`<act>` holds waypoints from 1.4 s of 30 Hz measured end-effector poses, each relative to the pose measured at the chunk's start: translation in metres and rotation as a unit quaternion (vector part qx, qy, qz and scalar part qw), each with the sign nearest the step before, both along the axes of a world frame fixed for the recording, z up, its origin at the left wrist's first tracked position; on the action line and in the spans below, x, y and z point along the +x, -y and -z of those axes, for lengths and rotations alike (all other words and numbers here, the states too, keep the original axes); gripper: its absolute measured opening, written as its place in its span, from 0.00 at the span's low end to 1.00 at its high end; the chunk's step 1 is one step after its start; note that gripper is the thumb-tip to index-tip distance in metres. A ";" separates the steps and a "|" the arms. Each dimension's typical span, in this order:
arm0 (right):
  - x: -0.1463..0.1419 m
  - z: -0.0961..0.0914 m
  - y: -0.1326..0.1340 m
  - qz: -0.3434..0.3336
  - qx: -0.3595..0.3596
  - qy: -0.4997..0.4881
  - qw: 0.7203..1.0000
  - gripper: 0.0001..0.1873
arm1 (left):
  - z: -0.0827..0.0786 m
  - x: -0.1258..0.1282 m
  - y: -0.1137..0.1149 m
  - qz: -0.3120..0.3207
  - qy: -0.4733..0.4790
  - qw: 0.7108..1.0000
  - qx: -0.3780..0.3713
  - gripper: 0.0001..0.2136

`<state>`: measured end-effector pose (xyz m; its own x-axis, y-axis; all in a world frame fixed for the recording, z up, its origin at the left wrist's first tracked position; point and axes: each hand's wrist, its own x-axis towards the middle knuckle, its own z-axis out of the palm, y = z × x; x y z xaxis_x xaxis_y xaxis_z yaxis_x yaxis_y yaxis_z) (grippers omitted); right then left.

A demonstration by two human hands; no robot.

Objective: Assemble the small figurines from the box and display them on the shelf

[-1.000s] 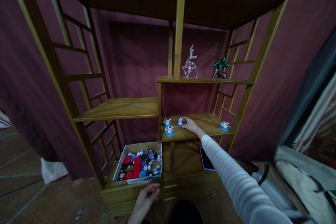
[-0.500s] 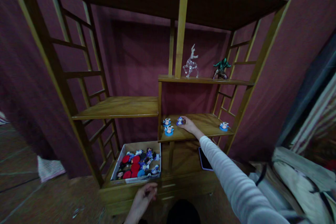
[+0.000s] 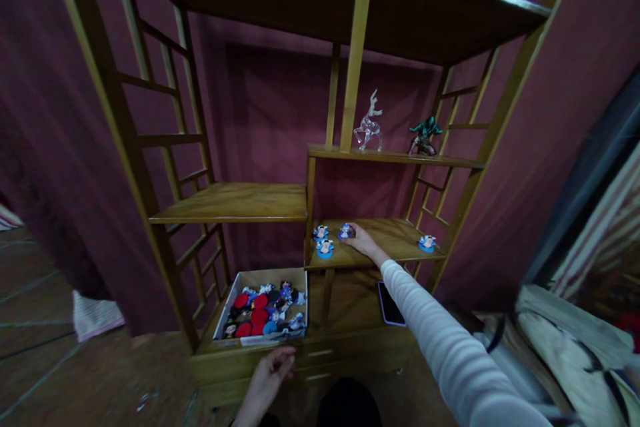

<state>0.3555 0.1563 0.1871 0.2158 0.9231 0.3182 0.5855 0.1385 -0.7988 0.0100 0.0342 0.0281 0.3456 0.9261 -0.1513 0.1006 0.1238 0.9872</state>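
Note:
My right hand (image 3: pixel 363 241) reaches onto the lower right shelf, its fingers closed around a small purple-and-white figurine (image 3: pixel 345 231) that stands at or just above the shelf surface; I cannot tell which. Left of it are two figurines with blue bases, one (image 3: pixel 321 233) behind and another (image 3: pixel 325 249) in front. A similar figurine (image 3: pixel 427 243) stands at the shelf's right end. My left hand (image 3: pixel 270 373) hangs in front of the cabinet's base, below the box, fingers loosely bent and apart, with nothing visible in it.
A cardboard box (image 3: pixel 306 307) of mixed figurines and red discs sits on the cabinet's bottom level. A phone-like dark tablet (image 3: pixel 391 305) lies under my right forearm. On the shelf above stand a clear deer figure (image 3: pixel 369 127) and a green-and-brown figure (image 3: pixel 425 136). Bags (image 3: pixel 555 340) lie at right.
The view has shifted slightly, so the cabinet appears a little further right. My right hand stays on the purple figurine at nearly the same shelf spot. My left hand has hardly moved.

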 end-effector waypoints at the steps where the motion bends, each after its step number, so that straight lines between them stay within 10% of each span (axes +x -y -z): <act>1: 0.000 0.000 0.000 -0.001 0.001 0.000 1.000 0.31 | 0.002 -0.001 -0.001 0.002 0.000 1.000 0.001 0.27; 11: -0.003 -0.001 0.004 0.003 0.008 0.007 1.000 0.31 | 0.018 -0.008 -0.007 0.002 0.034 0.999 -0.010 0.24; 25: -0.024 -0.021 0.067 0.064 0.176 -0.157 0.970 0.25 | -0.011 -0.034 0.003 -0.171 0.115 0.978 -0.041 0.18; 29: -0.075 0.016 0.135 0.107 0.221 -0.184 0.952 0.20 | -0.012 -0.049 -0.008 -0.275 0.146 0.949 -0.047 0.16; 33: -0.154 0.086 0.165 -0.035 0.024 -0.139 0.989 0.12 | -0.021 -0.048 -0.042 -0.325 0.104 0.940 0.003 0.15; 38: -0.203 0.140 0.111 -0.119 -0.126 -0.049 0.984 0.11 | -0.030 -0.033 -0.087 -0.203 -0.193 0.957 0.080 0.11; 42: -0.201 0.157 0.059 -0.088 -0.181 0.060 0.978 0.12 | -0.022 -0.019 -0.105 -0.070 -0.454 0.876 0.150 0.10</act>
<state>0.1540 0.0976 0.0299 0.0254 0.9994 -0.0225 0.6710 -0.0337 -0.7407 -0.0091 0.1394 0.0503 0.0896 0.9948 -0.0478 0.8652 -0.0540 0.4984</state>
